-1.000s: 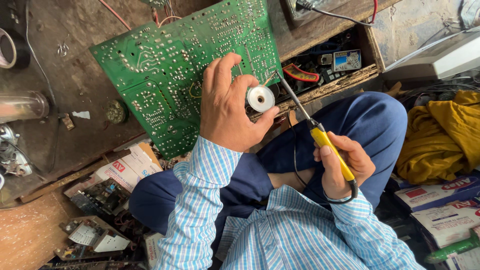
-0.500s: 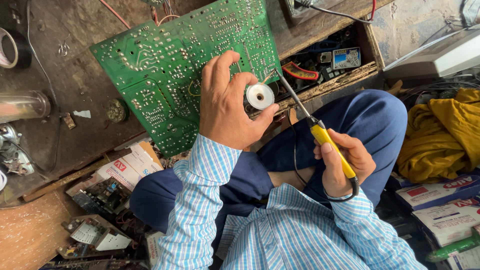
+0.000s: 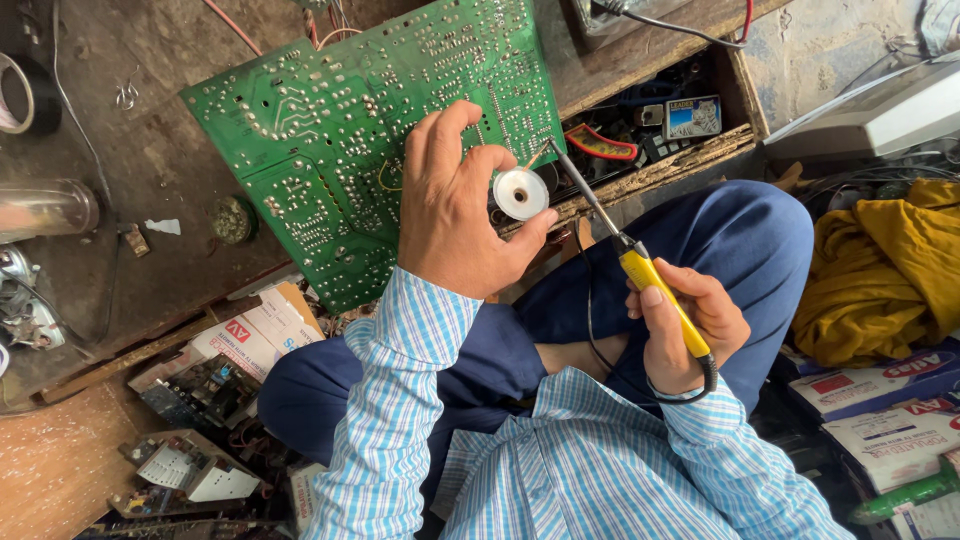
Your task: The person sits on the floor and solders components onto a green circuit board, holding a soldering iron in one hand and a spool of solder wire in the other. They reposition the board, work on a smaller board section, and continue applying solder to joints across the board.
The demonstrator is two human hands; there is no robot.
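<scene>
From the head camera, the left hand (image 3: pixel 455 210) pinches a white solder spool (image 3: pixel 521 193) at three o'clock of the green circuit board (image 3: pixel 330 130). The right hand (image 3: pixel 685 330), fist closed, grips the yellow soldering iron (image 3: pixel 640 270), its tip beside the spool; best kept steady.

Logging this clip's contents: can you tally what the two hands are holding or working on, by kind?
Green circuit board: 1
White solder spool, in the left hand: 1
Yellow-handled soldering iron, in the right hand: 1
Total: 3
</scene>
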